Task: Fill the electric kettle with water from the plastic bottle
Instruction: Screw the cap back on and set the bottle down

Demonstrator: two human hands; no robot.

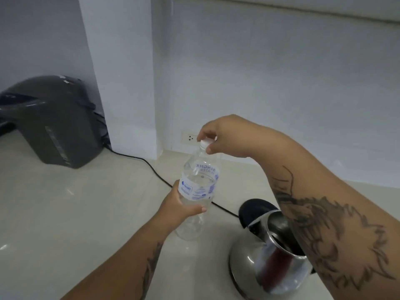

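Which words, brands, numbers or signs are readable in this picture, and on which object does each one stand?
"SINGHA": on the far side of the plastic bottle's label, seen mirrored through the clear wall.
Word under it: perhaps "WATER", mirrored, too blurred to be sure.
Small blue logo and fine print on the label's near side: too small to read.
Panel markings on the dark dispenser: blurred.
Steel kettle: no text visible.

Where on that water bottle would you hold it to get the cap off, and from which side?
Hold the plastic bottle around its labelled middle, coming from the left and below, as the left hand does. The body is round and slim enough there for fingers to wrap. It stands nearly upright, so the white cap is best pinched from above, as the right hand does.
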